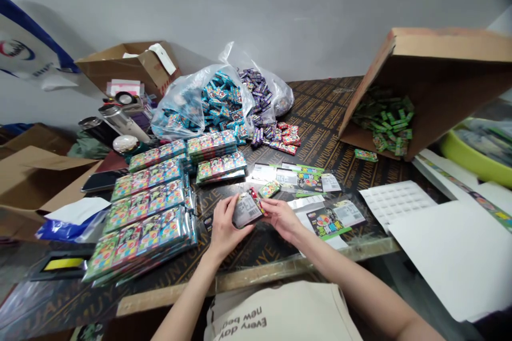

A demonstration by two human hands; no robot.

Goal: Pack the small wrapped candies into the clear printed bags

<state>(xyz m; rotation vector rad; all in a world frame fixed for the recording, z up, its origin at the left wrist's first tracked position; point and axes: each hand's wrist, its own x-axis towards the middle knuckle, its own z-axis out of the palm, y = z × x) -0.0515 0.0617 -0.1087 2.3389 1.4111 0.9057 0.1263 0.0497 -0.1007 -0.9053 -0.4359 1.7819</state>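
My left hand (224,225) and my right hand (282,217) together grip a clear plastic packet (248,209) with a white barcode label, just above the dark printed table (320,122). A small red box (256,197) sticks out of the packet's top by my right fingers. A small green box (269,188) lies just beyond the packet. Stacks of filled colourful packets (146,213) cover the table to the left of my left hand. Flat printed empty packets (296,176) lie beyond and to the right of my right hand.
Two clear bags hold blue boxes (216,101) and purple boxes (258,90), with loose red boxes (286,136) beside them. A tipped cardboard box (440,80) spills green boxes (390,122). White sheets (448,245) lie at right, open cartons (36,176) and tape at left.
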